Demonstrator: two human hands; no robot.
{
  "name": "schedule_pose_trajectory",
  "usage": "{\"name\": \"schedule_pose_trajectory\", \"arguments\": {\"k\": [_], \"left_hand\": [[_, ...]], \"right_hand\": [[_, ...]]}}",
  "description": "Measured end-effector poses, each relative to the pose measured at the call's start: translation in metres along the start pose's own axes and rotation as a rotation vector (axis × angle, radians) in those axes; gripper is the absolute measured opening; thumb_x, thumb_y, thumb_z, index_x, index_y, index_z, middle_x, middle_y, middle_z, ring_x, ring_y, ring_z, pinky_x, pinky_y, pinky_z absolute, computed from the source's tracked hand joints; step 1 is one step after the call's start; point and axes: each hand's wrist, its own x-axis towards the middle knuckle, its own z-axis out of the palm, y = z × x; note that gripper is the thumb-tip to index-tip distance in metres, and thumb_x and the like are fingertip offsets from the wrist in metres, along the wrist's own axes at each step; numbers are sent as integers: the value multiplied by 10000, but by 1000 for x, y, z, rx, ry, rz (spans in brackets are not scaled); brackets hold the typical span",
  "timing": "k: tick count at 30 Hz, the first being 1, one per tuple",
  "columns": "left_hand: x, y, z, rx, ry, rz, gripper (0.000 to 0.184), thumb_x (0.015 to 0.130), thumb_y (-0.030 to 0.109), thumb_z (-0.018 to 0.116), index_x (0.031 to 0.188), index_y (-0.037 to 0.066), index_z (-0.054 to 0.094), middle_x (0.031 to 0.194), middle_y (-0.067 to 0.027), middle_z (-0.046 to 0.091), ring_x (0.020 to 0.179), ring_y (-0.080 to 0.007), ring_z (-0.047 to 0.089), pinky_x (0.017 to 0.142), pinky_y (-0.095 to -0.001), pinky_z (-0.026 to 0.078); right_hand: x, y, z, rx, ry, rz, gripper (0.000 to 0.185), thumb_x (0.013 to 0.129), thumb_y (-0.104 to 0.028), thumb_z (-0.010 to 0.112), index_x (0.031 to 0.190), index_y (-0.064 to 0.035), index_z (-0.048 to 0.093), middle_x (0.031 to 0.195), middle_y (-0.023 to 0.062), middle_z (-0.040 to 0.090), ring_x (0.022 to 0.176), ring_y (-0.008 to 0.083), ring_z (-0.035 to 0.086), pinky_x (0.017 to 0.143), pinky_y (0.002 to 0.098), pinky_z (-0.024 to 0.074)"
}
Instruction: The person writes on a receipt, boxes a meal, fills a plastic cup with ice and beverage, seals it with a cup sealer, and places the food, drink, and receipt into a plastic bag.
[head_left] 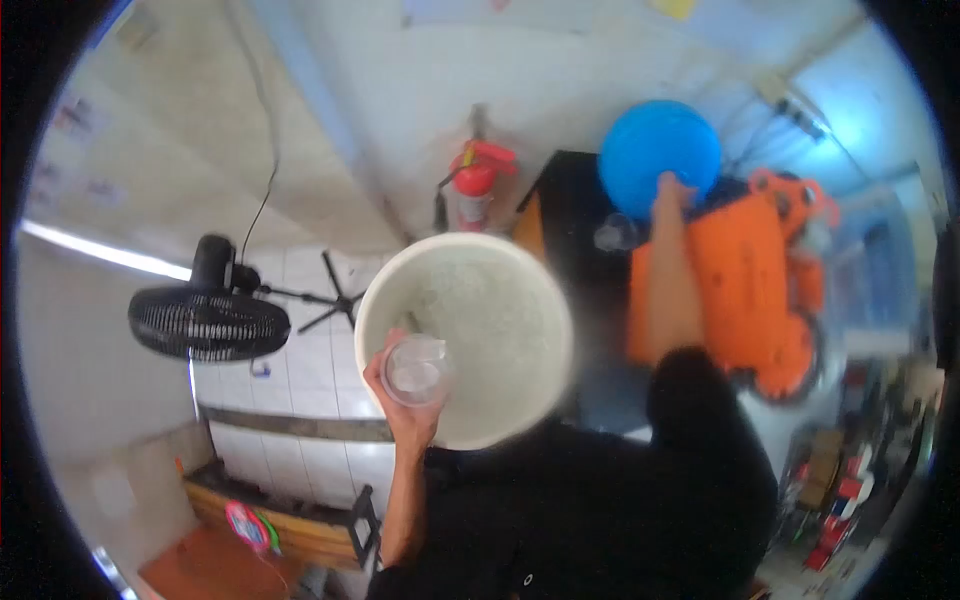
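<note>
My left hand is wrapped round a clear plastic cup. It holds the cup over the left side of a wide cream-white bucket, whose inside looks pale and wet. Stretched out to the far right, my right hand is at the lower part of a round blue basin. Its fingers are curled in, and I cannot make out what they hold, if anything. Below and left of the basin, a second clear cup is on the dark tabletop.
A large orange case-like object lies beneath my right forearm. Behind the bucket, a red fire extinguisher stands by the wall. A black fan on a stand is at the left. A translucent blue bin is at the right.
</note>
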Motion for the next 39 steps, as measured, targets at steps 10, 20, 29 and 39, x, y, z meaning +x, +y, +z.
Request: {"name": "schedule_pose_trajectory", "arguments": {"k": [10,20,29,39], "left_hand": [[22,-42,-23,-201,130,289,878,610,100,881,1288,21,329,1332,-210,460,1303,-348,446,1089,-467,347],[12,-27,-25,-21,-249,-241,792,671,183,845,1284,1,378,1218,-192,536,1210,-307,509,1025,-383,403],[-55,-4,-81,0,-111,392,870,625,93,867,1338,35,371,1340,-137,439,1276,-284,427,1071,-404,360],[-158,37,-117,-115,-6,305,938,606,86,873,1358,21,317,1266,-137,444,1200,-263,452,1023,-414,387]], "right_hand": [[54,-10,73,647,-226,-142,698,685,23,720,1313,15,417,1203,203,565,960,314,607,775,451,551],[-92,-141,-54,849,-33,-536,603,703,-2,770,1224,39,469,1160,211,541,791,274,631,566,385,594],[-292,-171,-272,519,-725,-861,442,754,-155,731,1134,36,609,903,123,630,534,165,591,471,289,481],[-432,40,-237,-254,-869,-1160,710,747,-500,738,1214,10,577,1246,255,563,1132,397,563,970,470,456]]}}
